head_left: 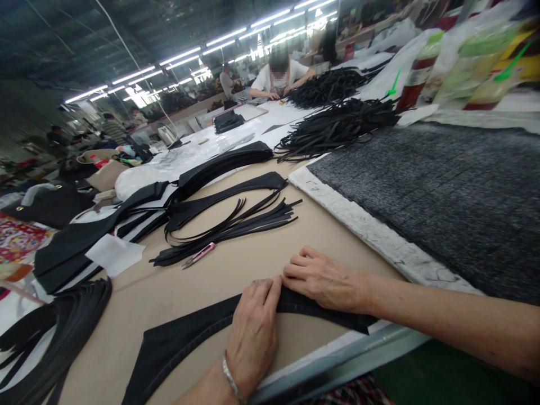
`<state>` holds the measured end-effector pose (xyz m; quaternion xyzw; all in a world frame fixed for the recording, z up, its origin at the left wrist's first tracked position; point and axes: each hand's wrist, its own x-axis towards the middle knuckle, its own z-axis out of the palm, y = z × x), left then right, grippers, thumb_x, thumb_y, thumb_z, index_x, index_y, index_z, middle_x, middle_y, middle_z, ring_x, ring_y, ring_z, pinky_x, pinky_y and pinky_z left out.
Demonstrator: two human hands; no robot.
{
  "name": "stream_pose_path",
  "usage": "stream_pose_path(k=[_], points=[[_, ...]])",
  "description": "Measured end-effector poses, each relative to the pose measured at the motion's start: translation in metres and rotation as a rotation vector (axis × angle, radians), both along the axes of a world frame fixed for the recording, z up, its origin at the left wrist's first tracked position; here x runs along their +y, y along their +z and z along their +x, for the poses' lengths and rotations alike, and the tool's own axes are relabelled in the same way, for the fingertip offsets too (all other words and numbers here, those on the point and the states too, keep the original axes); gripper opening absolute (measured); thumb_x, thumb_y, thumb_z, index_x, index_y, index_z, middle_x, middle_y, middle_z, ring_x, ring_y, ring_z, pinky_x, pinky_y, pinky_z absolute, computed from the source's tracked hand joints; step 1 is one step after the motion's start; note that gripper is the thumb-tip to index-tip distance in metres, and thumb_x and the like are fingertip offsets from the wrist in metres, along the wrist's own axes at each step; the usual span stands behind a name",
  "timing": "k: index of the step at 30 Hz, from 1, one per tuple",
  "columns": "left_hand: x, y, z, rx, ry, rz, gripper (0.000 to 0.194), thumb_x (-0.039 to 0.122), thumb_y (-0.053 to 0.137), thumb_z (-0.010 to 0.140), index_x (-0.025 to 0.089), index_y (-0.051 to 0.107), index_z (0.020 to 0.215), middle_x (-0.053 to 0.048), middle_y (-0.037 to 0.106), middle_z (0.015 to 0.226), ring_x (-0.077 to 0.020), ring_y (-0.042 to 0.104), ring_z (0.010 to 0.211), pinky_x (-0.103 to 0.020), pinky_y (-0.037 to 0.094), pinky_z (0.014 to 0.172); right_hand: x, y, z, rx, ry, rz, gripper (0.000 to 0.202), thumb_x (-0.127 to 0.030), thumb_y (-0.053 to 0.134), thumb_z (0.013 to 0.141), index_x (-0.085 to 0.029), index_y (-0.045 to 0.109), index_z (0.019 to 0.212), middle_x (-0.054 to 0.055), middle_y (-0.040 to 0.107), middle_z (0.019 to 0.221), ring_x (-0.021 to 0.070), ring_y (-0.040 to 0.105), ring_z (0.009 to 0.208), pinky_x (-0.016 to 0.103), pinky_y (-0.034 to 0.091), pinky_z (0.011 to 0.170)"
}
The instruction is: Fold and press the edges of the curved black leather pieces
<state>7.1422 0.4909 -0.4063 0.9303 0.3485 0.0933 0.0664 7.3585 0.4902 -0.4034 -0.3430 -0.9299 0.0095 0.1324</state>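
Note:
A curved black strip of fabric or leather (181, 332) lies along the front of the tan tabletop (236, 275), with a line along its inner edge. My left hand (255, 326), a silver bracelet at its wrist, is closed over the middle of this strip. Right beside it, my right hand (323, 281) grips the same piece, its fingers curled at the upper edge. The fingertips of both hands nearly meet, and what lies under them is hidden. Beyond the hands rest pink-handled thread snips (199, 256) and a bundle of thin black strips (236, 225).
Stacked black curved pieces (223, 163) lie farther back, with more strips (80, 320) at left. To the right is a dark grey textured pad (439, 197) on a white board (358, 225). Bottles (422, 70) stand behind it. A co-worker (280, 76) sits across the table.

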Motion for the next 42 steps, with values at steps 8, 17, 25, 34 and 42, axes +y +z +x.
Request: stream_pose_path(k=[8,17,25,34,42], points=[[-0.005,-0.007,0.003,0.044,0.023,0.067,0.061,-0.006,0.037,0.078,0.017,0.044,0.134,-0.007,0.056,0.102,-0.0217,0.05,0.094,-0.038,0.047,0.088,0.001,-0.006,0.021,0.01,0.013,0.088,0.017,-0.011,0.041,0.095,-0.013,0.058,0.096,0.003,0.056,0.085,0.0175,0.046,0.078,0.033,0.033,0.073],[0.0,0.0,0.01,0.146,0.003,0.063,0.069,-0.005,0.038,0.079,0.027,0.039,0.14,-0.006,0.054,0.099,-0.0219,0.048,0.091,-0.039,0.047,0.084,-0.008,-0.004,0.047,-0.007,0.004,0.133,0.027,-0.012,0.034,0.098,-0.01,0.061,0.102,0.006,0.058,0.087,0.0182,0.049,0.082,0.034,0.034,0.078],[0.0,0.009,0.017,0.16,0.027,0.066,0.066,-0.005,0.037,0.078,0.03,0.048,0.133,-0.007,0.055,0.105,-0.0228,0.05,0.095,-0.042,0.046,0.085,-0.018,-0.007,0.05,0.026,-0.061,-0.021,0.028,-0.01,0.043,0.093,-0.012,0.055,0.117,0.008,0.059,0.101,0.0204,0.05,0.094,0.037,0.034,0.086],[-0.002,-0.001,0.049,0.101,-0.083,0.002,0.058,-0.004,0.035,0.08,0.012,0.041,0.136,-0.009,0.056,0.115,-0.0226,0.049,0.104,-0.039,0.043,0.099,-0.021,0.0,0.05,0.013,-0.111,-0.067,0.028,-0.009,0.045,0.09,-0.013,0.055,0.116,0.008,0.058,0.105,0.0208,0.049,0.097,0.039,0.033,0.09],[-0.005,-0.004,0.052,0.149,-0.106,0.071,0.056,-0.002,0.04,0.082,0.013,0.041,0.136,-0.008,0.056,0.109,-0.0222,0.05,0.098,-0.038,0.047,0.091,-0.027,0.002,0.063,-0.028,-0.131,0.021,0.029,-0.009,0.045,0.092,-0.013,0.054,0.119,0.008,0.06,0.1,0.0203,0.05,0.095,0.04,0.034,0.09]])
